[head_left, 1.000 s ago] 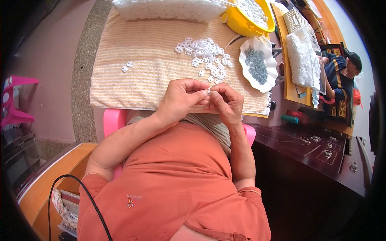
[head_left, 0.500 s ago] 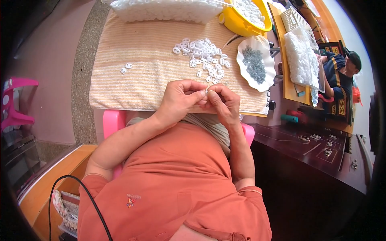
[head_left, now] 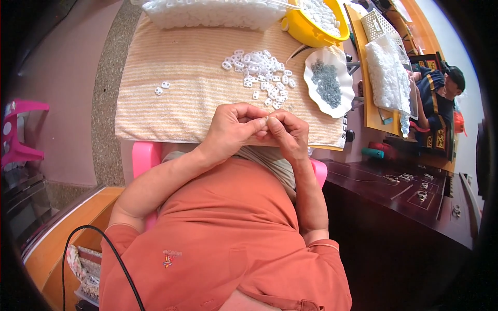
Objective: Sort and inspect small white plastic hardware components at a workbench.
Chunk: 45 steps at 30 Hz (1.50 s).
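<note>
My left hand (head_left: 236, 123) and my right hand (head_left: 288, 130) meet at the near edge of the towel-covered table. Thumbs and forefingers of both pinch together on a small white plastic piece, almost wholly hidden by the fingertips. Just beyond them lies a loose pile of white two-holed plastic pieces (head_left: 259, 66). A couple of similar pieces (head_left: 162, 88) sit apart on the left of the striped towel (head_left: 171, 57). To the right, a white scalloped dish (head_left: 346, 103) holds a heap of small grey metal parts (head_left: 327, 83), too fine to make out singly.
A clear container of white pieces (head_left: 207, 14) stands at the far edge beside a yellow basin (head_left: 306, 32) of more. Tweezers (head_left: 298, 51) lie near the dish. Another person (head_left: 441, 88) sits at the right behind a bag of white pieces (head_left: 386, 75). Pink chair parts (head_left: 147, 158) flank me.
The fingertips have closed further over the small white piece, which showed more before. Otherwise both hands stay in nearly the same place.
</note>
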{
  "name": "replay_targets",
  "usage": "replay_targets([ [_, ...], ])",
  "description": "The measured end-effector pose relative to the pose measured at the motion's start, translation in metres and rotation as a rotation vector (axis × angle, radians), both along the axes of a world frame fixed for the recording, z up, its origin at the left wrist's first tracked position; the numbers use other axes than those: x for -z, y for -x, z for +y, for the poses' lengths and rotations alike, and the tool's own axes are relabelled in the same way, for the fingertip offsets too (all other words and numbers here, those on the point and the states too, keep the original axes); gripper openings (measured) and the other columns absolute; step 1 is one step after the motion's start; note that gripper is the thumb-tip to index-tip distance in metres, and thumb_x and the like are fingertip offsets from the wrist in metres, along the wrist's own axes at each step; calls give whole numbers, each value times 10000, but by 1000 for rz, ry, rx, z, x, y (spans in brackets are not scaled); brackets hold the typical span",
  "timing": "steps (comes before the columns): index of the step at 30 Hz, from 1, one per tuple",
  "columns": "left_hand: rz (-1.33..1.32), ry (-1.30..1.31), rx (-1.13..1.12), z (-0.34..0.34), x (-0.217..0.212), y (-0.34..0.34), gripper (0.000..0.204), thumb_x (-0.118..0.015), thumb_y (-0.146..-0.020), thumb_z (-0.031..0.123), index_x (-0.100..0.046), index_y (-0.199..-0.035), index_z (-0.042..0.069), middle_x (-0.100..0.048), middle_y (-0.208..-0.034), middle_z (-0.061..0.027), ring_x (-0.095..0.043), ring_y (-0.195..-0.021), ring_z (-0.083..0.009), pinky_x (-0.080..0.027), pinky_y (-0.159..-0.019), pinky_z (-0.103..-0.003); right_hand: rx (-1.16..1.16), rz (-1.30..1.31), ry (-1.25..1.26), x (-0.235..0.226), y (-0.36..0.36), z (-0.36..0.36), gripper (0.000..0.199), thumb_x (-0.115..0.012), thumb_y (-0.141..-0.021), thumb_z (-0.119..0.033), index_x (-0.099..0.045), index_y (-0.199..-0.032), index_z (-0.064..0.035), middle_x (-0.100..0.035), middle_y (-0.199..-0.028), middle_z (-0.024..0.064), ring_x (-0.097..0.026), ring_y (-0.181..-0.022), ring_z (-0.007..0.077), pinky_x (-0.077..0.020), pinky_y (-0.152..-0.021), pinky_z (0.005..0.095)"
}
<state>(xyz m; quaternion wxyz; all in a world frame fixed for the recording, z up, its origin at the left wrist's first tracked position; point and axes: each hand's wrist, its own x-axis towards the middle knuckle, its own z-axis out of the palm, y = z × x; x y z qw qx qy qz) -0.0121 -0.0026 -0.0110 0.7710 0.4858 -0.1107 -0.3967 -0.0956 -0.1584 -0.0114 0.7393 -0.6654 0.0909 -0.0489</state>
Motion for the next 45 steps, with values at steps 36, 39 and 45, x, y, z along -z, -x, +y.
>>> replay_targets([
  [36, 210, 61, -12, 2, -3, -4, 162, -635, -875, 18, -621, -1025, -43, -678, -884, -97, -663, -758, -128, -566, -715, -239, 90, -142, 166, 1, -2, 4, 44, -569, -930, -12, -593, -922, 23, -572, -894, 50, -583, -697, 79, -493, -610, 192],
  [39, 219, 51, -18, 3, -4, -3, 168, -635, -875, 16, -619, -1031, -45, -674, -892, -96, -663, -777, -128, -566, -724, -241, 117, -192, 253, 2, -3, 9, 20, -568, -922, 11, -586, -916, 16, -560, -899, 47, -572, -709, 72, -479, -601, 188],
  [45, 237, 38, -27, 1, -5, -1, 178, -627, -874, 9, -619, -1043, -46, -671, -909, -103, -661, -785, -129, -565, -732, -242, 165, -236, 294, 10, 0, 7, 61, -591, -881, 68, -598, -914, 16, -564, -884, 51, -555, -715, 77, -451, -593, 195],
])
